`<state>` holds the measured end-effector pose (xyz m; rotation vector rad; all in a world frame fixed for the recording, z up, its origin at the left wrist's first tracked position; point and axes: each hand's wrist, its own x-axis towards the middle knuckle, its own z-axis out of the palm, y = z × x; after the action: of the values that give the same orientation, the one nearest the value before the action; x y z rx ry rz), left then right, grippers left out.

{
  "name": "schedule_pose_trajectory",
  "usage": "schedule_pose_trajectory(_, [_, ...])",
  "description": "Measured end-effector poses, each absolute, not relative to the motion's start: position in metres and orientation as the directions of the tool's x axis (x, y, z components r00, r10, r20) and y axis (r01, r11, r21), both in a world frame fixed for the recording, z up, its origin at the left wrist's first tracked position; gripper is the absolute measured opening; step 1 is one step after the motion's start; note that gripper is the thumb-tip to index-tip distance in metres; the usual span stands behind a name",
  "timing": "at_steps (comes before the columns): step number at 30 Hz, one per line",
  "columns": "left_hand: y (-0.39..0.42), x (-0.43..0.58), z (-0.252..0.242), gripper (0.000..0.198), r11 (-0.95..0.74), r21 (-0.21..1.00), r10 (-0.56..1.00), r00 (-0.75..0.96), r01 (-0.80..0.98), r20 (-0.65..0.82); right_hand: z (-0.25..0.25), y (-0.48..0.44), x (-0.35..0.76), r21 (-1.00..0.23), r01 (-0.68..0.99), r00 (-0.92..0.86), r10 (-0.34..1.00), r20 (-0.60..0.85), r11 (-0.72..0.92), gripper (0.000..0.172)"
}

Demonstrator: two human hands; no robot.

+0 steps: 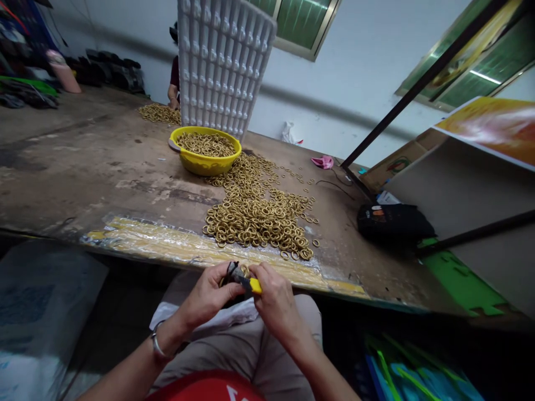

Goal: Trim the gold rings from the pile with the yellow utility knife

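Just off the table's front edge, above my lap, both hands are close together. My left hand (212, 293) is closed, thumb and finger pressed on a small black-and-yellow tool (255, 286) whose exact kind I cannot make out. Black strips stick up by its fingertips. My right hand (275, 298) is closed too, its fingertips pinching at a brass-coloured ring (244, 271) beside the tool; its thumb is partly hidden. Beyond the hands, a heap of brass-coloured rings (259, 220) spreads over the wooden table (104, 167).
A yellow basin (204, 164) full of rings stands behind the heap, before an upright clear plastic tray (221, 67). Behind the tray a person's arm (173, 94) reaches toward another ring pile (161, 113). A black bag (395, 221) and dark metal bars (418, 86) are at right.
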<state>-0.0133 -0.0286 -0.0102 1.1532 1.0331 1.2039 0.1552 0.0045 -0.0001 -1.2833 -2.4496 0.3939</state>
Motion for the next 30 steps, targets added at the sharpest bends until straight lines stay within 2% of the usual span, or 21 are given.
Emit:
schedule_pose_trajectory(8, [-0.033,-0.013,-0.013,0.021,0.023,0.99,0.993,0.119,-0.141,-0.006,0.001,-0.001,0.155,-0.454,0.691,-0.524,0.822,0.22,0.562,0.035])
schedule_pose_trajectory(17, [-0.033,-0.016,-0.018,0.023,-0.013,0.998,0.995,0.1,-0.065,0.019,-0.001,-0.002,0.154,-0.411,0.717,-0.509,0.825,0.245,0.564,0.03])
schedule_pose_trajectory(23, [-0.034,-0.017,-0.01,0.018,-0.093,0.996,0.991,0.102,0.014,0.091,-0.007,0.002,0.153,-0.399,0.727,-0.53,0.826,0.193,0.559,0.03])
schedule_pose_trajectory(27, [-0.044,-0.024,0.016,0.017,-0.095,0.996,0.97,0.225,-0.005,0.093,-0.019,0.025,0.17,-0.292,0.867,-0.381,0.915,0.134,0.404,0.033])
schedule_pose_trajectory(30, [-0.046,-0.03,0.017,0.017,-0.029,0.998,0.944,0.33,0.055,0.009,-0.025,0.042,0.192,-0.338,0.884,-0.261,0.941,0.214,0.322,0.032])
